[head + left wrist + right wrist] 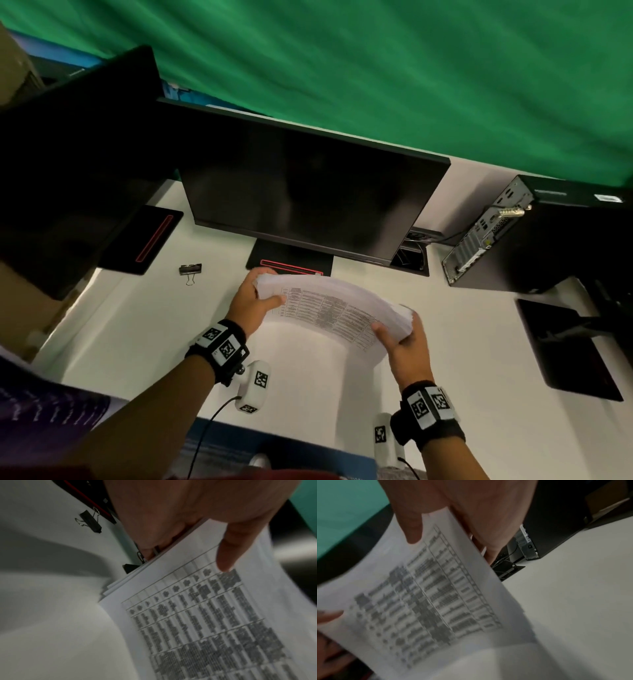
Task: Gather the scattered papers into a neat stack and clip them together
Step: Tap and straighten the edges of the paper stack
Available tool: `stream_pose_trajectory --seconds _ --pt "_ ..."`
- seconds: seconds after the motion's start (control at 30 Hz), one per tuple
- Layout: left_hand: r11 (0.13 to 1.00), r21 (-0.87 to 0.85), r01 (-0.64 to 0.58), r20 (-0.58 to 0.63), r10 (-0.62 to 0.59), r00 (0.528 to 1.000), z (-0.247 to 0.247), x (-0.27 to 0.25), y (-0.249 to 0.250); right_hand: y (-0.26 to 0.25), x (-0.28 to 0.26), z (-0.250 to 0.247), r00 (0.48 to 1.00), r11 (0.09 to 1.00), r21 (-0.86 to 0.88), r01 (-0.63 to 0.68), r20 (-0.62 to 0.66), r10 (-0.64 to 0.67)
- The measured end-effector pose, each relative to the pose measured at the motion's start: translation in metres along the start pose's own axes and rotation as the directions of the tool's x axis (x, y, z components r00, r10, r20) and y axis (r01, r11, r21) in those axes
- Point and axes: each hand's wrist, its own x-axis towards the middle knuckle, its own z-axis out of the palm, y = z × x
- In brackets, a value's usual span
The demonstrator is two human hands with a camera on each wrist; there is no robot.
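Note:
A stack of white papers (pixel 329 308) with a printed table on top arches above the white desk (pixel 137 325), held at both short ends. My left hand (pixel 255 298) grips the left end, thumb on top, fingers underneath. My right hand (pixel 402 334) grips the right end the same way. The left wrist view shows the sheets (pixel 197 615) slightly fanned at the edge under the thumb (pixel 229 555). In the right wrist view the papers (pixel 428 601) are blurred. A black binder clip (pixel 190 271) lies on the desk to the left, also visible as the clip (pixel 90 520).
A dark monitor (pixel 308 192) stands right behind the papers, its base (pixel 291 263) just beyond them. A second monitor (pixel 78 154) is at left, a computer tower (pixel 534 240) at right, and a black stand base (pixel 565 349) at the near right.

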Motion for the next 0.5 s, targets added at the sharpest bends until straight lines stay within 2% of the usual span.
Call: stream_pose_trajectory --seconds 0.1,0.2,0.37,0.5 --pt "0.989 -0.050 -0.136 -0.077 0.132 0.988 -0.001 0.002 0.019 -0.020 0.005 0.005 0.983 0.989 0.065 0.132 -0.134 -0.122" --pt "0.992 -0.011 -0.128 -0.164 0.125 0.979 0.003 0.009 0.027 -0.029 0.013 0.013 0.968 0.991 -0.024 0.134 -0.209 -0.136" --pt "0.991 -0.051 -0.121 -0.106 0.115 0.988 0.006 0.008 0.027 -0.031 0.017 0.015 0.960 0.992 -0.004 0.126 -0.250 -0.123" --pt "0.990 -0.065 -0.126 -0.111 0.118 0.987 0.007 0.009 0.027 -0.032 0.018 0.017 0.956 0.992 0.004 0.128 -0.268 -0.122"
